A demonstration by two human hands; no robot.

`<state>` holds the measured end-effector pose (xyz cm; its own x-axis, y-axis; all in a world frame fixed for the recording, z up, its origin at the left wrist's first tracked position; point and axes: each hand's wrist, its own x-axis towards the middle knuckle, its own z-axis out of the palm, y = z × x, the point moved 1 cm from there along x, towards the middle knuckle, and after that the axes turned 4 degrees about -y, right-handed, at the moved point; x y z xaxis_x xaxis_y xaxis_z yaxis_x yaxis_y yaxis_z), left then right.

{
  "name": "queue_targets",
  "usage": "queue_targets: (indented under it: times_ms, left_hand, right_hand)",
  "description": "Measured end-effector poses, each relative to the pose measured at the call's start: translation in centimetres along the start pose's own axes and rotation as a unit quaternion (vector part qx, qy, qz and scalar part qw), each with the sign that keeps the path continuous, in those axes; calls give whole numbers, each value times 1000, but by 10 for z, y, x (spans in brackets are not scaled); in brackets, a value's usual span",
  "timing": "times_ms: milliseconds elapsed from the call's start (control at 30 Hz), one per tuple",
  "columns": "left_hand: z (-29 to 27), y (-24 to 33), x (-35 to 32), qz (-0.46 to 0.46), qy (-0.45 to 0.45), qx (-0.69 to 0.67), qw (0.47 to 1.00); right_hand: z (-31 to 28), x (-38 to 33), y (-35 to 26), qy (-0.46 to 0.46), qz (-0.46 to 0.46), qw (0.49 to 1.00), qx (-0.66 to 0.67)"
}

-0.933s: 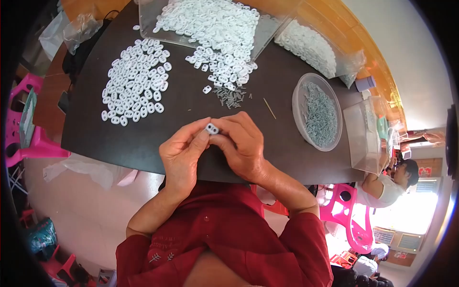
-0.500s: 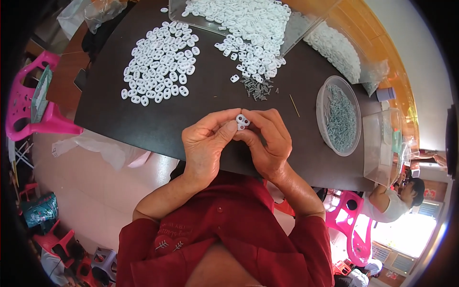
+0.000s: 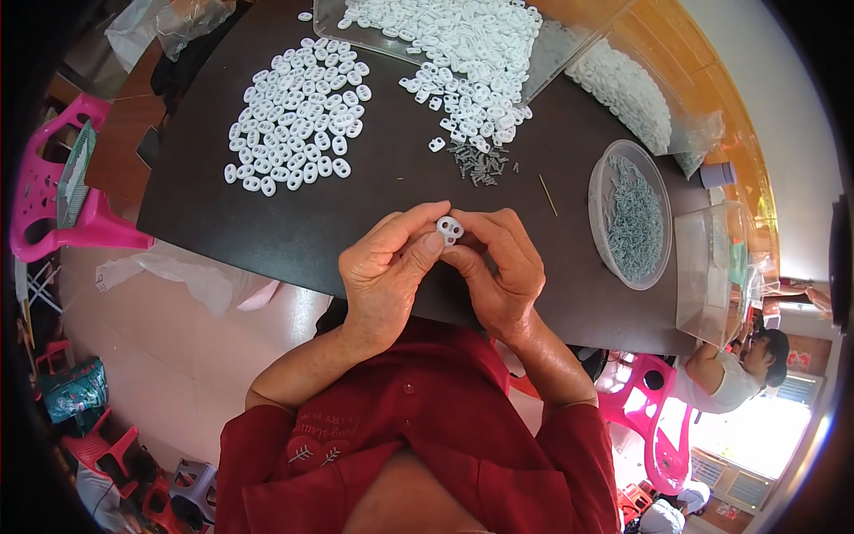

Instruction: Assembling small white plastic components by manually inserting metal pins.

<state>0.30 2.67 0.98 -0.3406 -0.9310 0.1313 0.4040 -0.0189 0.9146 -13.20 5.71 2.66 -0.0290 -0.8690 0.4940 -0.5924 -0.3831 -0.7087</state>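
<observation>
Dark bench: the bench [image 3: 267,222] spread beyond and to both sides of the grips, its near edge passing under the wrists.
Clear bin: the bin [image 3: 551,53] lay well beyond the grips, heaped with small white pieces [image 3: 445,31] that spilled over its near side toward the hands.
White ovals: a loose spread of two-holed ovals [image 3: 298,116] lay beyond and left of the grips.
Clear box: the box [image 3: 698,280] stood well to the right, a green item [image 3: 737,262] showing at its far side.
Round bowl: the bowl [image 3: 600,209], to the right and nearer than the box, held a mass of thin grey-green pins [image 3: 636,227].
Left grip: thumb and fingertips of the left grip [image 3: 384,278] pinched the white link from its left.
Right grip: thumb and forefinger of the right grip [image 3: 505,267] pinched it from its right.
Purple cup: the cup [image 3: 717,175] stood beyond the bowl, farther right.
Grey pegs: a small heap of pegs [image 3: 480,163] lay straight beyond the grips, near the spilled pieces.
Thin stick: the stick [image 3: 547,196] lay between heap and bowl.
White link: the link [image 3: 450,229] sat between both sets of fingertips, holes showing, raised over the bench.
</observation>
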Motion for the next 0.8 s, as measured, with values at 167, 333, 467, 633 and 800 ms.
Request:
queue_targets:
  times_ms: [167, 333, 467, 633, 800]
  left_hand:
    - [-1, -2, 1, -4, -15, 4, 1000]
    - [-5, -4, 3, 18, -35, 37, 999]
    - [-5, -10, 2, 59, -16, 46, 997]
    - [-3, -10, 1, 118, 12, 83, 989]
    - [-5, -11, 0, 143, 20, 120, 982]
  right_hand:
    - [0, -1, 1, 3, -42, 998, -48]
    - [2, 0, 0, 1, -64, 995, -71]
    - [8, -1, -1, 21, -80, 994, -73]
    - [14, -2, -3, 38, -92, 992, -70]
    - [19, -5, -5, 49, -77, 994, -61]
